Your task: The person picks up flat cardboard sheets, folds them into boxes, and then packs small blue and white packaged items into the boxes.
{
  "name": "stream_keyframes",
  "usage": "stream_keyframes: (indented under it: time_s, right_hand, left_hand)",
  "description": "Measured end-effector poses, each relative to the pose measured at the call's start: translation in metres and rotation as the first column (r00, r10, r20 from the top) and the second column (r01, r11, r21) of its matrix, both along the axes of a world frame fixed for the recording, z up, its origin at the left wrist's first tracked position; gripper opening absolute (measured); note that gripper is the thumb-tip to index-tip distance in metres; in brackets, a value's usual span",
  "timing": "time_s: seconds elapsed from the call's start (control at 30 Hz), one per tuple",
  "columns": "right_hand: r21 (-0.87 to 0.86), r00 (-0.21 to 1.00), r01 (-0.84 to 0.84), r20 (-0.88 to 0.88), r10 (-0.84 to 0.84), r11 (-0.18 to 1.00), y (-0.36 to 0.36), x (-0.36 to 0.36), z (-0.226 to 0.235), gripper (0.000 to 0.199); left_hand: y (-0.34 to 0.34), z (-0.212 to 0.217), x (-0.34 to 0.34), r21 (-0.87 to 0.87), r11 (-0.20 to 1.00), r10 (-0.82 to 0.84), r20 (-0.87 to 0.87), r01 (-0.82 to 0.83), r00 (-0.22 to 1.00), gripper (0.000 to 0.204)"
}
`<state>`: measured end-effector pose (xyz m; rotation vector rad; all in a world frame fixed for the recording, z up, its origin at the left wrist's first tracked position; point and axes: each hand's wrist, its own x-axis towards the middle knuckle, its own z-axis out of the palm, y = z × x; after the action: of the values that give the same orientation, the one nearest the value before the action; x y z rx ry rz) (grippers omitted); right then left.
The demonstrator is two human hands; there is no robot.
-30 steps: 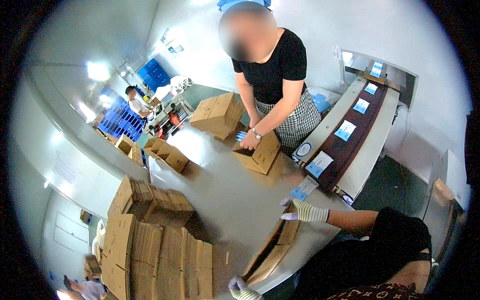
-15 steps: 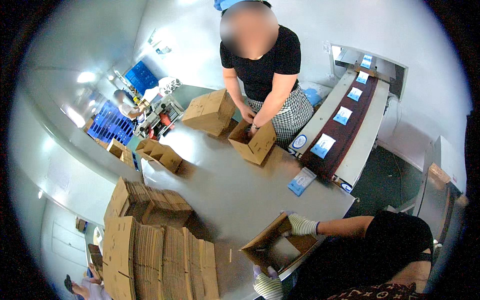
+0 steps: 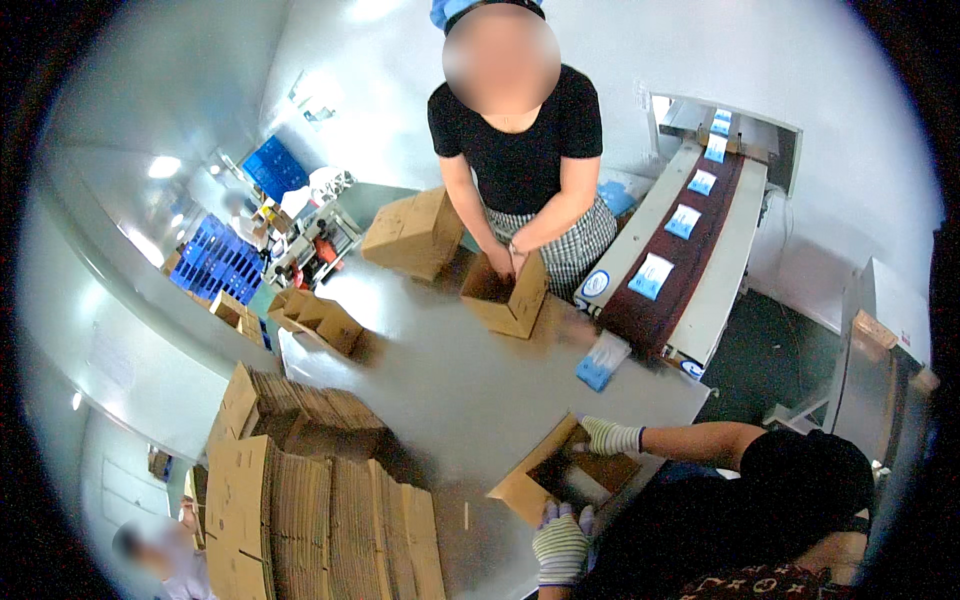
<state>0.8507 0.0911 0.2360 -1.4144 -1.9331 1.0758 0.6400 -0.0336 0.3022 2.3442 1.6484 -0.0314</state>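
An open cardboard box (image 3: 530, 485) is at the table's near right edge, its opening facing up so the inside shows. Both my hands wear striped knit gloves. My left hand (image 3: 562, 545) grips the box's lower wall, fingers over the rim. My right hand (image 3: 610, 437) holds the opposite upper rim, fingertips reaching inside. A pale patch lies at the box's bottom; I cannot make out what it is. Beyond the box, a blue and white packet (image 3: 603, 362) lies on the table, touched by neither hand.
Tall stacks of flattened cartons (image 3: 300, 520) stand at left on the metal table (image 3: 430, 375). Across it a co-worker reaches into another open box (image 3: 505, 300). A conveyor belt (image 3: 640, 300) carrying several packets runs at right. More cartons (image 3: 315, 320) sit at the far left.
My left hand has moved up and further over the box's rim. The box has shifted slightly with my hands. The co-worker has straightened a little, hands still in the other box.
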Motion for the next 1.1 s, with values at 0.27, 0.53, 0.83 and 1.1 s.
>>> stream_keyframes:
  time_s: [0.27,0.53,0.83,1.1]
  right_hand:
    - [-0.214,0.946,0.038,-0.306,-0.104,0.976,0.061,0.066,-0.141,0.048]
    - [0.017,0.971,-0.008,-0.24,0.012,1.0,0.007,0.02,-0.019,0.055]
    - [-0.128,0.972,-0.005,-0.234,-0.025,0.992,-0.006,0.049,-0.017,0.058]
    - [0.18,0.927,0.275,-0.309,-0.211,0.944,-0.032,0.023,0.112,0.075]
  left_hand:
    - [0.065,0.023,0.025,0.119,0.991,-0.066,0.036,0.062,0.997,0.047]
    - [0.077,-0.046,0.005,0.24,0.945,-0.182,-0.182,0.223,0.966,0.036]
    - [0.067,-0.03,0.006,0.091,0.954,-0.279,-0.082,0.286,0.957,0.023]
    - [0.067,-0.005,-0.044,-0.109,0.796,0.259,0.951,-0.595,0.171,0.035]
